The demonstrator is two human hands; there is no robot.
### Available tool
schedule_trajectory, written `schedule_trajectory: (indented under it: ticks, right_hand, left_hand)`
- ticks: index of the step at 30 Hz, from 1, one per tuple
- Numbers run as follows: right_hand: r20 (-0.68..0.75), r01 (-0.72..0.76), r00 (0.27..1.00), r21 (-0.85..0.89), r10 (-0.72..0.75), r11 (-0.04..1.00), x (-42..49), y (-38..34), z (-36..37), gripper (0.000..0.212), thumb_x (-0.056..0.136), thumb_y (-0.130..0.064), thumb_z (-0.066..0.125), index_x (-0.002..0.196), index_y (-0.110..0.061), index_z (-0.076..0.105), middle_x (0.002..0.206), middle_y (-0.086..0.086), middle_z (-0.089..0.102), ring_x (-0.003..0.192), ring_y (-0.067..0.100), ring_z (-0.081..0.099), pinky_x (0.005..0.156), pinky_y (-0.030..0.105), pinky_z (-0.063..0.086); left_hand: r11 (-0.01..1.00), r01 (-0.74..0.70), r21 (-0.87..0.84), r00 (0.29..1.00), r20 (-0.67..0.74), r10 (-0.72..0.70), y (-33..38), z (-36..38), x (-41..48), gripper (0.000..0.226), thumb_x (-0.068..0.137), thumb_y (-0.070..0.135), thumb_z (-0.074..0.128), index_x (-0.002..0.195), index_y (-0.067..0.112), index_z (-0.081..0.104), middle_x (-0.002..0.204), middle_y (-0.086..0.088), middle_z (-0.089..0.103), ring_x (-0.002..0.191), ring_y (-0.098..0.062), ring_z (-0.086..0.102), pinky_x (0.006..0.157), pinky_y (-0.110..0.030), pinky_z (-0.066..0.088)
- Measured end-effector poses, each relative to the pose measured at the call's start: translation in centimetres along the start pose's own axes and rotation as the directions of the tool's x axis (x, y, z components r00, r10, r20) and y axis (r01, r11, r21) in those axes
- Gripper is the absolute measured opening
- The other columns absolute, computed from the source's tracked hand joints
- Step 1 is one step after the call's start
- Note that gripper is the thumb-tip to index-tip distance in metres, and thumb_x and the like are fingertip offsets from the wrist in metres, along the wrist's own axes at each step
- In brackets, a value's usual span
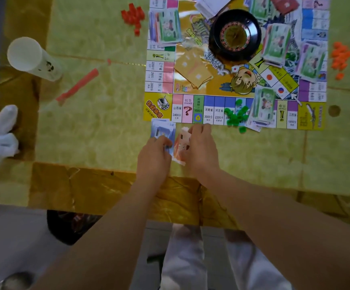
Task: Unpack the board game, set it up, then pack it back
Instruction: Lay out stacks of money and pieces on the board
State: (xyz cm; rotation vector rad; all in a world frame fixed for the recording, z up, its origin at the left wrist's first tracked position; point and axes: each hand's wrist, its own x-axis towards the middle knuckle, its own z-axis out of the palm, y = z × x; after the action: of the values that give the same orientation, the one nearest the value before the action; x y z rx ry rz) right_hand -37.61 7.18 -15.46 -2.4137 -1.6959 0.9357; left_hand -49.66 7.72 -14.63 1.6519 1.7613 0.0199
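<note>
Two small stacks of paper notes are held just over the near part of the table (82,139). A bluish stack (163,130) is pinched by the left hand (154,155), with the fingers curled round its near end. A pink stack (182,146) is gripped by the right hand (200,148), whose fingers are curled over it. Whether the two stacks touch between the hands cannot be told through the blur.

The step is judged to be sorting the notes by colour. It would be done well if each stack were squared against the table and kept firmly pinched, since thin, slick paper is likely to fan and slip. The colours are best kept apart.

Just beyond the grip lies the board (211,97), a flat, glossy printed sheet whose near edge is close to the fingertips. Beyond and to the right, small green plastic pieces (236,117) are scattered over that edge, beside a loosely fanned pile of green notes (263,109). Further off, a round black wheel (234,34) with a gold centre stands on the board, and yellow cards (193,70) lie to its left. Heaps of red pieces (133,15) and orange pieces (340,57) are seen on the table on either side of the board. Far left of the grip are a red stick (78,86) and a white cup (27,57).
</note>
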Motion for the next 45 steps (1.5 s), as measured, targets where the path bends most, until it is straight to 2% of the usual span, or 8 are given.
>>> schedule_trajectory:
  ticks: [9,18,23,27,30,35,39,45]
  right_hand:
    - [0.037,0.005,0.999,-0.141,0.001,0.990,0.5,0.2,-0.4,0.040,0.083,-0.030,0.070,0.112,-0.011,0.052,0.110,0.008,0.053,0.100,0.026,0.050,0.080,0.034,0.041]
    - [-0.044,0.085,0.996,0.266,-0.076,0.960,-0.3,0.3,0.2,0.041,0.077,0.007,0.061,0.109,-0.012,0.043,0.108,0.009,0.047,0.083,0.025,0.053,0.062,0.031,0.046]
    - [0.181,-0.142,0.982,0.484,0.060,0.864,0.3,2.3,-2.5,0.057,0.073,0.005,0.073,0.105,-0.021,0.033,0.096,0.000,0.055,0.082,0.017,0.059,0.059,0.024,0.050]
    - [0.386,-0.282,0.921,0.585,0.044,0.760,0.8,3.5,-5.5,0.068,0.071,0.006,0.078,0.113,-0.019,0.032,0.099,0.005,0.057,0.092,0.025,0.064,0.075,0.039,0.059]
    - [0.478,-0.308,0.876,0.660,-0.067,0.685,0.9,4.1,-7.6,0.074,0.070,0.007,0.079,0.120,-0.018,0.031,0.106,0.012,0.062,0.090,0.025,0.066,0.075,0.037,0.059]
    - [0.436,-0.156,0.886,0.602,-0.158,0.784,1.1,5.6,-10.8,0.081,0.069,0.004,0.081,0.122,-0.022,0.026,0.105,0.016,0.058,0.081,0.027,0.062,0.071,0.043,0.055]
    - [0.280,-0.143,0.958,0.646,-0.059,0.750,1.3,7.5,-12.2,0.085,0.070,0.002,0.081,0.133,-0.016,0.027,0.103,0.003,0.047,0.084,0.015,0.054,0.074,0.031,0.052]
    - [0.338,-0.289,0.940,0.721,0.043,0.630,1.7,12.0,-13.5,0.021,0.080,-0.026,0.076,0.092,-0.012,0.066,0.084,0.000,0.067,0.078,0.013,0.061,0.071,0.025,0.047]
  left_hand:
    - [1.000,-0.029,0.006,0.999,0.028,0.029,-0.3,-0.2,0.2,0.027,0.088,0.002,0.051,0.108,0.016,0.063,0.100,-0.007,0.056,0.087,-0.025,0.057,0.069,-0.028,0.036]
    - [0.998,-0.069,0.001,0.996,0.051,0.069,-0.6,-0.3,0.2,0.028,0.092,0.001,0.046,0.111,0.013,0.062,0.106,-0.011,0.056,0.092,-0.028,0.056,0.069,-0.028,0.033]
    - [0.999,-0.030,0.013,0.991,0.131,0.028,-0.6,-0.7,0.5,0.028,0.095,0.006,0.045,0.115,0.013,0.063,0.113,-0.013,0.056,0.097,-0.031,0.056,0.071,-0.028,0.034]
    - [0.995,0.019,-0.095,0.989,0.151,-0.005,1.5,-1.9,0.6,0.023,0.092,0.017,0.055,0.111,0.016,0.067,0.104,-0.007,0.064,0.093,-0.025,0.061,0.076,-0.029,0.043]
    - [0.859,0.177,-0.481,0.947,0.322,-0.014,5.0,-2.7,-0.1,0.022,0.094,0.030,0.057,0.114,0.023,0.063,0.101,0.005,0.067,0.088,-0.011,0.062,0.077,-0.029,0.049]
    - [0.664,0.516,-0.541,0.737,0.675,-0.023,9.7,-2.3,0.1,0.022,0.097,0.020,0.052,0.110,0.008,0.066,0.101,-0.010,0.073,0.092,-0.023,0.070,0.088,-0.038,0.055]
    - [0.611,0.527,-0.591,0.803,0.581,-0.132,12.0,-0.8,0.5,0.014,0.092,0.005,0.048,0.095,0.005,0.063,0.097,-0.018,0.066,0.093,-0.029,0.063,0.092,-0.046,0.052]
    - [0.571,0.498,-0.652,0.848,0.503,-0.166,15.4,0.8,0.9,0.014,0.092,0.002,0.054,0.101,0.007,0.063,0.081,-0.006,0.068,0.071,-0.017,0.065,0.065,-0.032,0.057]
